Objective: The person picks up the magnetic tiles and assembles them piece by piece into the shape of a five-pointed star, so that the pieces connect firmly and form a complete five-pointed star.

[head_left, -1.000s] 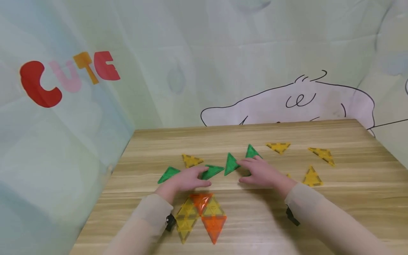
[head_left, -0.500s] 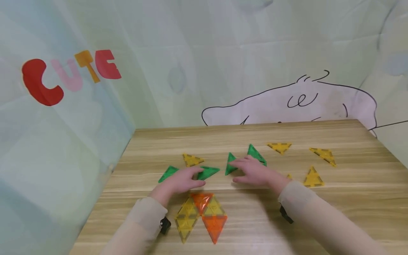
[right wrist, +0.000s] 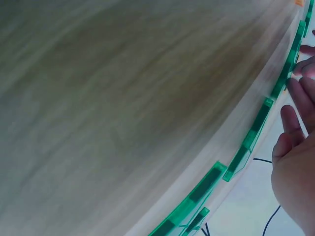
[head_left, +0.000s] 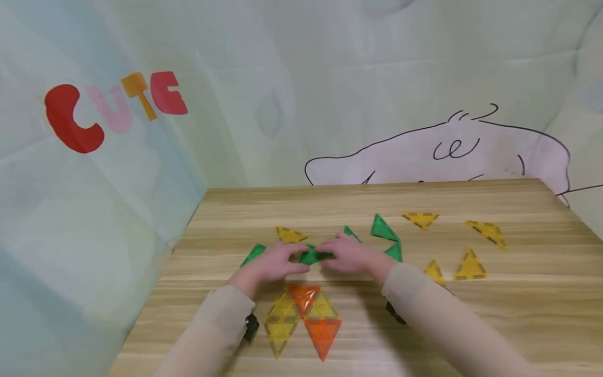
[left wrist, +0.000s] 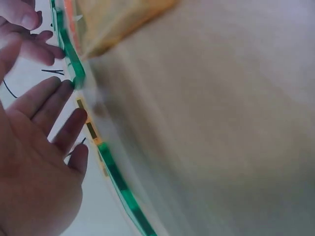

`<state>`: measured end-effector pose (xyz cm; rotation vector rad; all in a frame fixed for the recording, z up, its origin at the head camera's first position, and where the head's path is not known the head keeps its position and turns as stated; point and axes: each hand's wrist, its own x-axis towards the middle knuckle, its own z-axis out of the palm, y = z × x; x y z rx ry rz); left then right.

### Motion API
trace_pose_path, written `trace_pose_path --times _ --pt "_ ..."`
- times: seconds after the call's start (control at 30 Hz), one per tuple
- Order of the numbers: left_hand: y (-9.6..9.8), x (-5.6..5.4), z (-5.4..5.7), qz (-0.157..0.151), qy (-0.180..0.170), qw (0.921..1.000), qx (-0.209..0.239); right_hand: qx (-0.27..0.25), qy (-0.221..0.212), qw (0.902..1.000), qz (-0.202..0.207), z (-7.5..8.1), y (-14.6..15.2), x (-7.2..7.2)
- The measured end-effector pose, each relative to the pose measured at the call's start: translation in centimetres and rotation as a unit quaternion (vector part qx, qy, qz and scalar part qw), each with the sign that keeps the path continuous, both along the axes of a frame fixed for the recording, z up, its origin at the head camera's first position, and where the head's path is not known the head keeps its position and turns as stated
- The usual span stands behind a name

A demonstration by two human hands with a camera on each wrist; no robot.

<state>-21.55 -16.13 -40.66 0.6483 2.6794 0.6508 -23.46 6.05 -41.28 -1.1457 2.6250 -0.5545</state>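
Green triangle (head_left: 311, 257), right hand (head_left: 348, 254) now nearer

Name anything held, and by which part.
Cannot tell: the left hand and right hand are at opposite ends of one green triangle, grip unclear.

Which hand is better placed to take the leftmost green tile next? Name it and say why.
Left, I'd judge. In the head view the left hand partly covers the leftmost green tile, while the right hand is farther off, with the left hand in between.
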Motion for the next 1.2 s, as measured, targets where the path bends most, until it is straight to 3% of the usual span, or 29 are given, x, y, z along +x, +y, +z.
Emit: trace_pose_path --times 0.23,0.37,0.6,0.77,0.97,1.2 --pt "1.3 -0.5 0.3 -0.015 -0.005 0.9999 -0.001 -0.048 -0.043 0.9979 0.006 0.0 0.3 0.2" --pt "0.8 -0.5 -0.2 0.009 -0.009 0.9997 0.021 -0.046 -0.032 0.9984 0.011 -0.4 0.3 0.1" --pt "-0.9 -0.3 -0.7 0.035 -0.002 0.9986 0.040 -0.034 -0.033 0.9988 -0.015 -0.7 1.4 -0.4" --pt "-1.5 -0.4 -0.7 0.066 0.017 0.9970 0.035 -0.045 -0.037 0.9983 -0.001 -0.3 2.0 -0.7" --pt "-1.3 -1.6 -1.1 0.109 0.053 0.9923 0.025 -0.006 0.023 0.9994 0.026 -0.2 1.6 -1.0" --pt "-0.9 -2.7 -1.4 0.189 0.098 0.9757 -0.051 0.036 0.044 0.9982 -0.019 0.0 1.4 -1.3"
